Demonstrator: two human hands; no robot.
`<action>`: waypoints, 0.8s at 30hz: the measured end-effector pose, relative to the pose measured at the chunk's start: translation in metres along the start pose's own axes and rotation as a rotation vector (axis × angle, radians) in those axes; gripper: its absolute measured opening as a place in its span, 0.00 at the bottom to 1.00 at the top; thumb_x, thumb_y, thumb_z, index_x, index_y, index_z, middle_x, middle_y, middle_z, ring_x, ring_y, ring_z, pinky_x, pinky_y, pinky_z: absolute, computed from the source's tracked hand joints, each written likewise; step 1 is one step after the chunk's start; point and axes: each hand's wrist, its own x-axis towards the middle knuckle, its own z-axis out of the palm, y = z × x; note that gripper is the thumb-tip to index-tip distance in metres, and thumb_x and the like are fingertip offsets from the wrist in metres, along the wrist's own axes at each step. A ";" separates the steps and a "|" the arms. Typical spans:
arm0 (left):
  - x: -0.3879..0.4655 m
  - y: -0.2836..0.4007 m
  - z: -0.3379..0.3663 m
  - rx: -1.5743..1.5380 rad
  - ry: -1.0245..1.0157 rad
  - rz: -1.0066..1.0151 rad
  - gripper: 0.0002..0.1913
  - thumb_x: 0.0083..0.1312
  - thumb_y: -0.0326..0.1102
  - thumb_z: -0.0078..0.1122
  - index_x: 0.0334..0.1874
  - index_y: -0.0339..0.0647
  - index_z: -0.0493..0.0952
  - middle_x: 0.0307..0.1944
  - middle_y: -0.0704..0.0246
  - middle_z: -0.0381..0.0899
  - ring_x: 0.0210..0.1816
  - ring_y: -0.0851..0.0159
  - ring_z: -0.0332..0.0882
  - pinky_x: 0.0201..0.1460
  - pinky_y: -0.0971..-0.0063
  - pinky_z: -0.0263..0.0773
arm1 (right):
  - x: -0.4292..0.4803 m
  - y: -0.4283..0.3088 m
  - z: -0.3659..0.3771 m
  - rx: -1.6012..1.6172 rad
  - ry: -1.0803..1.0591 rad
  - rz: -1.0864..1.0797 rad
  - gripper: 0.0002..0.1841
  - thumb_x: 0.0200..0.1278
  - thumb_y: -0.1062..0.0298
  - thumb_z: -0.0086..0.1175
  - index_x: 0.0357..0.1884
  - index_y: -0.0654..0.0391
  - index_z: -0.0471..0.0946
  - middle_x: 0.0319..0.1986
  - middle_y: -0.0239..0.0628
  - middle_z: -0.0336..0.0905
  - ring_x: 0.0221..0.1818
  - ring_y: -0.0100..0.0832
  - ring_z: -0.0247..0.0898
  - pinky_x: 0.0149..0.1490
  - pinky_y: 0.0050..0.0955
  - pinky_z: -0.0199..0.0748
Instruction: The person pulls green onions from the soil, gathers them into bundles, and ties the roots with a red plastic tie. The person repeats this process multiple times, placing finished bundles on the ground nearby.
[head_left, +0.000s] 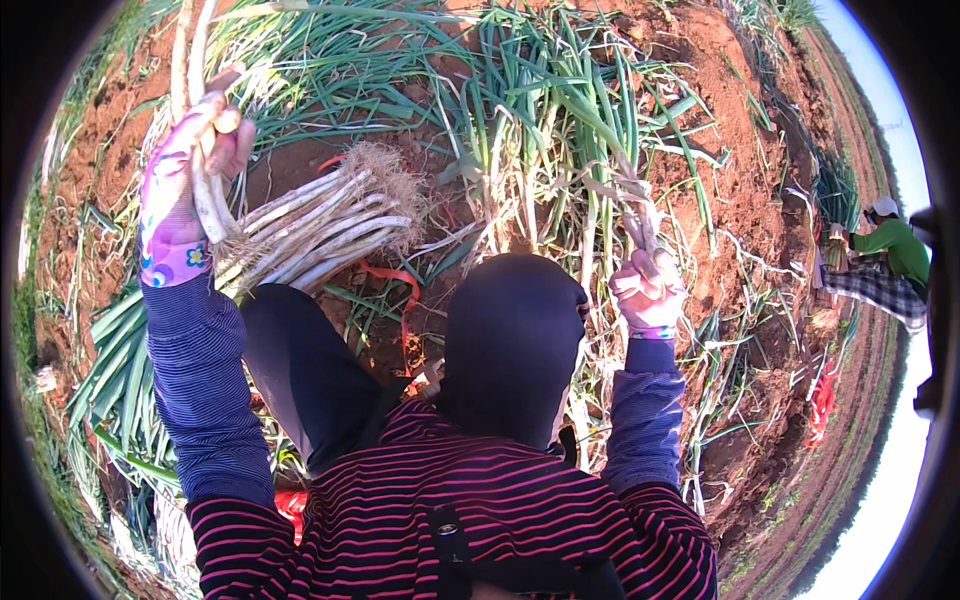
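My left hand (217, 146), in a thin glove with a flowered cuff, is raised at the upper left. Its fingers close around pale stems of green onions (211, 196), whose rooted ends hang below the palm. Just to the right of that wrist lies a bundle of green onions (322, 225), white shanks together and hairy roots pointing right. My right hand (649, 292), gloved too, is a fist around dry, withered onion leaves (637, 199). These reach up towards a pile of green onions (555, 112); whether they are still joined to a stalk cannot be told.
Red ribbon (397, 276) lies on the soil between my knees, and more red ribbon (823, 401) is at the right. Leafy onion tops (124, 367) spread beside my left arm. Farther right, a person in a green top (892, 247) crouches by the furrows.
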 end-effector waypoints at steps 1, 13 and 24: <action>-0.008 -0.029 -0.008 0.002 0.108 -0.127 0.28 0.64 0.37 0.57 0.63 0.29 0.63 0.29 0.73 0.70 0.20 0.77 0.64 0.40 0.84 0.72 | -0.009 0.001 0.023 0.106 -0.171 -0.104 0.34 0.68 0.63 0.45 0.72 0.62 0.46 0.24 0.26 0.68 0.23 0.16 0.62 0.42 0.24 0.70; -0.063 -0.172 -0.089 -0.423 0.092 -0.325 0.22 0.67 0.36 0.52 0.60 0.29 0.69 0.28 0.71 0.72 0.23 0.73 0.68 0.43 0.76 0.75 | 0.010 0.069 0.205 -0.139 -0.063 -0.157 0.37 0.65 0.64 0.49 0.71 0.65 0.46 0.28 0.27 0.71 0.25 0.17 0.63 0.44 0.27 0.66; -0.105 -0.204 -0.054 -0.402 -0.271 -0.253 0.22 0.67 0.44 0.55 0.57 0.36 0.73 0.56 0.57 0.74 0.55 0.61 0.74 0.59 0.69 0.70 | 0.047 0.269 0.105 -0.567 0.229 0.401 0.24 0.59 0.72 0.55 0.58 0.65 0.65 0.39 0.37 0.75 0.40 0.30 0.72 0.51 0.32 0.74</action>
